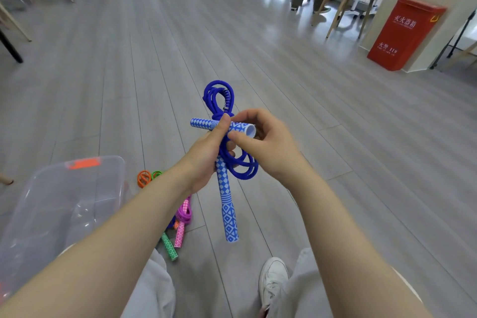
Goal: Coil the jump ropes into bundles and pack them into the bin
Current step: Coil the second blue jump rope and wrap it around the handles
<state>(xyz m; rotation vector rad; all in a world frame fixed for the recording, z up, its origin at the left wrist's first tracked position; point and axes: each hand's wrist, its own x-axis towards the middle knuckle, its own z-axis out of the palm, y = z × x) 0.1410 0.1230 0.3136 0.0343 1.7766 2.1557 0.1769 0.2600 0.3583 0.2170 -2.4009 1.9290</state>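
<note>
1. Blue jump rope (224, 111) held in mid-air above the floor (129, 72), centre of view, in front of the knees. Cord gathered into loops: one cluster sticking up above the hands, another hanging below by the right wrist. Short metal spring visible on the upper loop.
2. Two handles, blue with white diamond pattern. Upper handle (222, 127) lying roughly crosswise, open pale end pointing right. Lower handle (228, 209) hanging down, tilted slightly, banded stripe section near the middle.
3. Left hand (206, 157) curled round the bundle where cord and handles cross; thumb up against the upper handle, fingers mostly hidden behind the cord.
4. Right hand (265, 144) pinching at the crossing point: thumb tip on the cord just below the upper handle, fingers curled over the top near the handle's open end. Both forearms bare, reaching in from the bottom corners.
5. Clear plastic bin (64, 204) on the floor at lower left, orange latch on the far rim. Contents not readable through the blur.
6. More ropes on the floor between bin and left forearm: orange rope (144, 178), green rope (156, 174), pink rope (184, 212), plus green and pink patterned handles nearer the knee.
7. White shoe (273, 279) and pale trousers at the bottom edge. Red box (402, 33) against the wall at right; chair legs and another person's legs far back.
</note>
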